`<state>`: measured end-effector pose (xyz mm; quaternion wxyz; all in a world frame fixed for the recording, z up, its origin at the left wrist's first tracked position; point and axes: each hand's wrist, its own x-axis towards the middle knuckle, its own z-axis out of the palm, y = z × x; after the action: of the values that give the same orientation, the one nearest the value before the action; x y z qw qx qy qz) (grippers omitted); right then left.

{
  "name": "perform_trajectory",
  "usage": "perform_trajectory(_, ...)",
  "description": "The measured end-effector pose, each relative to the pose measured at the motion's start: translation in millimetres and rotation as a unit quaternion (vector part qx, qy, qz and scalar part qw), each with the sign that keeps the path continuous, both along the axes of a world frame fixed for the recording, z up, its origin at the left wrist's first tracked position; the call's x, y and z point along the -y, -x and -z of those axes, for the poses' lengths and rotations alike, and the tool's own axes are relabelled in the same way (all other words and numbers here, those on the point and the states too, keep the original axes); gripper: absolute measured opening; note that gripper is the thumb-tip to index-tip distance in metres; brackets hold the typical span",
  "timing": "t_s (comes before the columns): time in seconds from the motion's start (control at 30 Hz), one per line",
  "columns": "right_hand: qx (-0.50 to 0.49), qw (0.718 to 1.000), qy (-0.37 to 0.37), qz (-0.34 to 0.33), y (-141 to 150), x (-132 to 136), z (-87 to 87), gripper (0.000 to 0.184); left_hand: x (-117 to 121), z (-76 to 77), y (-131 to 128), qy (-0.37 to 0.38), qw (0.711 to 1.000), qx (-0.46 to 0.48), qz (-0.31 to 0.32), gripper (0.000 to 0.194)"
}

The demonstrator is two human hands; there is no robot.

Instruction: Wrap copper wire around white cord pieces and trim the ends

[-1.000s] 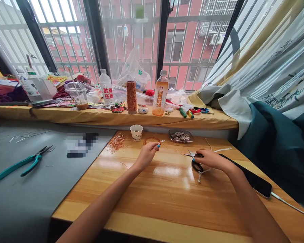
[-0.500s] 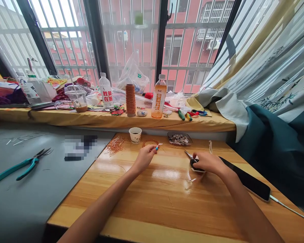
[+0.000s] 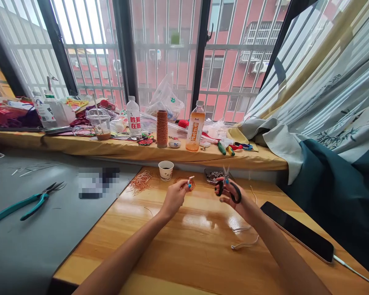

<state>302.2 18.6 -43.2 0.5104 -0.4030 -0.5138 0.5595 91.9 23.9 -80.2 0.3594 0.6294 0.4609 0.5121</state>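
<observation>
Right of centre, the partly curled right hand has just raised black-handled scissors blades-up, clear of the white cords, while the left hand, fingertips closed, pinches a small white piece mid-frame.

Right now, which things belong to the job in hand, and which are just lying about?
In use: scissors, in the right hand; small white piece, pinched in the left hand.

Apparently just lying about: phone, teal-handled pliers, paper cup, orange drink bottle.
</observation>
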Motion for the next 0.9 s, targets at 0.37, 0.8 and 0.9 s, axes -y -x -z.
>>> perform_trajectory(0.37, 0.057, 0.980, 0.111, -0.153, 57, 28, 29.2, 0.043, 8, 1.3, -6, 0.022, 1.000, -0.013, 0.017, 0.021)
perform_trajectory(0.8, 0.032, 0.991, 0.084, -0.099, 78, 37, 47.9, 0.045, 10, 13.7, -13, 0.011, 0.997, -0.081, 0.013, 0.023)
perform_trajectory(0.9, 0.040, 0.992, 0.081, -0.091, 77, 36, 50.9, 0.045, 11, 13.4, -13, 0.004, 0.996, -0.083, 0.022, 0.023)
